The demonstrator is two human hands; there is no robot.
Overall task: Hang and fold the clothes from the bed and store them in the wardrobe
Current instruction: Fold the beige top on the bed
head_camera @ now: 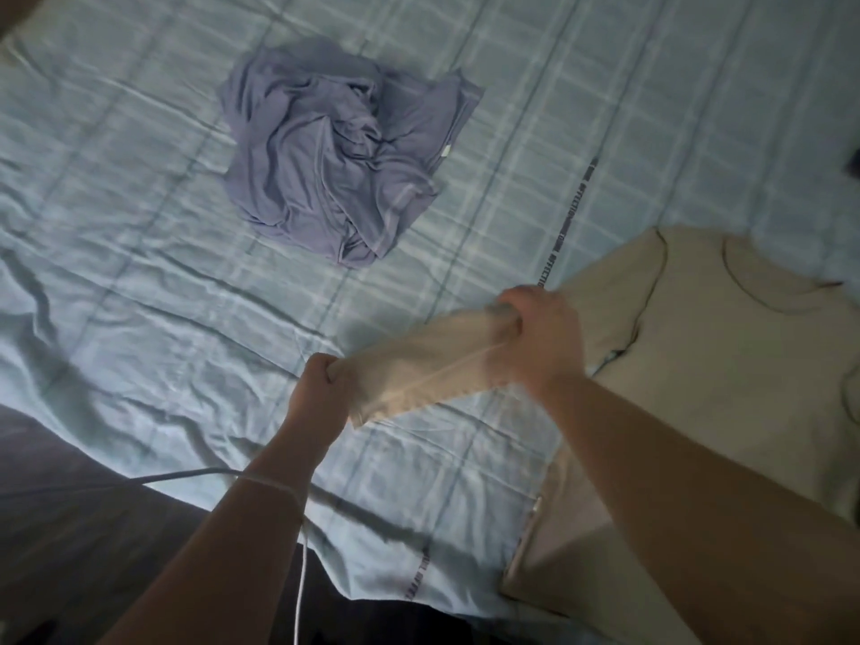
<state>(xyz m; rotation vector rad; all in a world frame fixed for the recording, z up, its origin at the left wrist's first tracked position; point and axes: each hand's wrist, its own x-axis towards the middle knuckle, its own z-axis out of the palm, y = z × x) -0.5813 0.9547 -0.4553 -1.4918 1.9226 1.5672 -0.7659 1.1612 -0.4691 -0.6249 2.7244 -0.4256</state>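
A beige T-shirt lies spread on the bed at the right, neck toward the far side. Both hands hold its left sleeve, lifted and stretched above the sheet. My left hand grips the sleeve's outer end in a fist. My right hand grips the sleeve nearer the shoulder seam. A crumpled blue-grey garment sits in a heap farther up the bed, apart from both hands.
The bed is covered by a light blue checked sheet with wrinkles. Its near edge runs diagonally at the lower left, with dark floor beyond. A thin white cable hangs by my left forearm. A dark object shows at the right edge.
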